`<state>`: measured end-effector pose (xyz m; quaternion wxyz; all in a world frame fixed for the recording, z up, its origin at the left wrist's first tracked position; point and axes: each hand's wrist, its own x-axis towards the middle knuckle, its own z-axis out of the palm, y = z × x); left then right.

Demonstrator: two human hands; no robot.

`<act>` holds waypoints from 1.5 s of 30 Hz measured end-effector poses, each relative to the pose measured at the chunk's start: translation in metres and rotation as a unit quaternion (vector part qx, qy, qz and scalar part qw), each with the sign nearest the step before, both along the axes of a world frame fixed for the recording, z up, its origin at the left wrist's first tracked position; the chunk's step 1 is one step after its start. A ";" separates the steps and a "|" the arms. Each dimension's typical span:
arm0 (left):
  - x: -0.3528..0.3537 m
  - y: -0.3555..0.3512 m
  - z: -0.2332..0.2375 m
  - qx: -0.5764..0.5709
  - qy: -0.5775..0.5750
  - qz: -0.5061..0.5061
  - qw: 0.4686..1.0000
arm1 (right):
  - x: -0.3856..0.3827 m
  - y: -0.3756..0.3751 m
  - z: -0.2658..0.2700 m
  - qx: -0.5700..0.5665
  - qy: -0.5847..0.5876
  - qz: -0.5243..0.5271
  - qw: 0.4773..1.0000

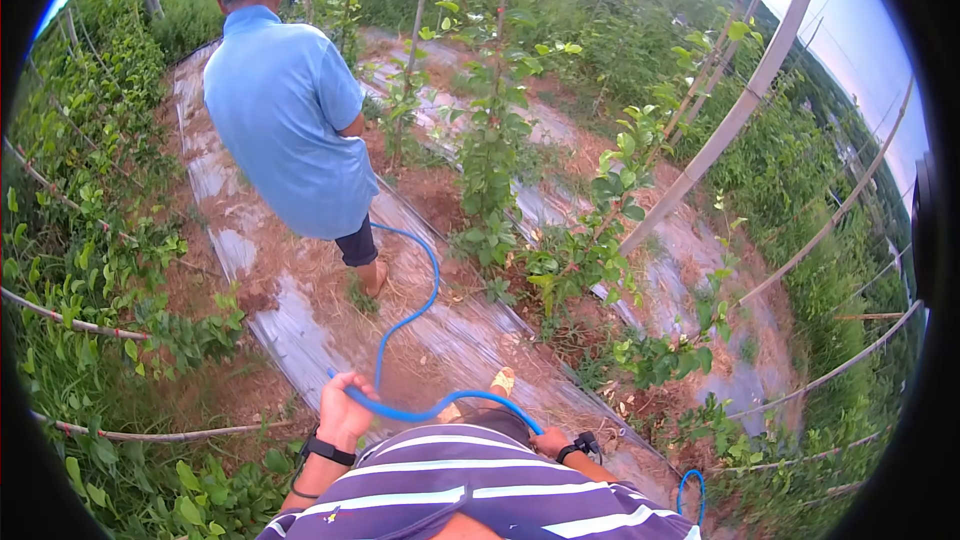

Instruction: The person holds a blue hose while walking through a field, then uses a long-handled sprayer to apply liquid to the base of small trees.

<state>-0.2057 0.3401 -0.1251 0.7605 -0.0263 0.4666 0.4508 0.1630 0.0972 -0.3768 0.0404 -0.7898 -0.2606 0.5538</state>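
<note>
A blue hose [437, 407] crosses in front of the striped shirt at the bottom of the head view. My left hand [346, 406] is closed around the hose near the shirt's left side. At the other side, my right hand [550, 441] grips the same hose, its fingers partly hidden by the hose and the wrist strap. From my left hand the hose loops up and runs along the ground to the co-worker's leg. Another blue bend of hose [691, 496] shows at the lower right.
A co-worker in a red helmet and blue shirt [284, 120] stands ahead on the left, back turned. Leafy plants [490, 170] on stakes line the strip. A thick pole [735, 115] leans at the right. Plastic sheeting [300, 335] covers parts of the soil; thin poles [75, 324] jut in at left.
</note>
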 end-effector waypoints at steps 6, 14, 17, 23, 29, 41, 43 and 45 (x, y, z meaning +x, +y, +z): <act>-0.001 0.000 0.001 0.002 -0.001 0.000 1.000 | 0.001 0.006 0.004 -0.025 0.011 0.005 1.000; -0.003 0.002 0.001 -0.006 -0.019 -0.002 1.000 | -0.002 0.012 0.016 -0.020 -0.005 -0.001 1.000; -0.006 0.001 -0.002 -0.003 -0.012 0.007 1.000 | -0.003 0.017 0.019 -0.028 0.001 -0.004 1.000; -0.010 -0.002 -0.004 -0.001 -0.001 0.026 1.000 | 0.002 0.014 -0.003 -0.015 -0.007 0.019 1.000; -0.008 -0.001 -0.006 0.004 -0.001 0.021 1.000 | 0.001 0.017 0.012 -0.016 -0.025 0.033 0.999; 0.006 0.011 -0.001 0.004 -0.016 0.002 1.000 | 0.012 0.002 0.013 0.021 -0.041 0.093 0.995; 0.009 0.013 -0.001 0.012 -0.021 -0.002 1.000 | 0.015 0.003 0.029 0.006 -0.023 0.073 0.997; 0.015 0.014 0.002 0.012 -0.028 -0.002 1.000 | 0.020 0.003 0.038 -0.007 -0.034 0.069 0.997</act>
